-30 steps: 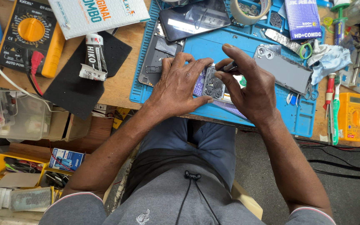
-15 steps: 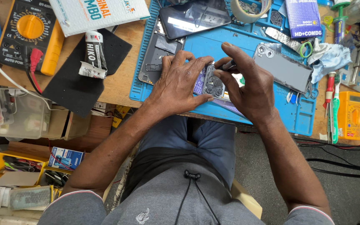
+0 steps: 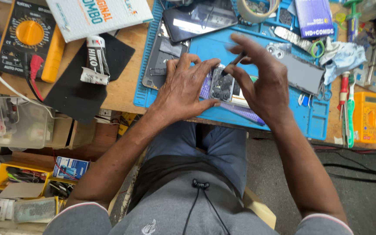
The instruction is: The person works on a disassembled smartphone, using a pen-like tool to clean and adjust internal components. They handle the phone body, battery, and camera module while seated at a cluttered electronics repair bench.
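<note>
2 hands at frame centre over blue mat (image 3: 223, 48). Left hand (image 3: 188, 89) spread, pressing small phone part (image 3: 223, 85) flat. Right hand (image 3: 262, 82) pinching thin tool (image 3: 233, 63), tip on part. Risk: tool slipping, scratching part if left hand's pressure eases.

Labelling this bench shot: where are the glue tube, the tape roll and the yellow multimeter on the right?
glue tube (image 3: 95, 61), head view, on its label.
tape roll (image 3: 245, 13), head view, on its rim.
yellow multimeter (image 3: 369, 117), head view, on its dial.

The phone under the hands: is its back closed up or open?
Open. The phone lies on the blue mat with its inner camera parts bare; the left hand steadies it, the right hand points a thin dark tool at it.
</note>
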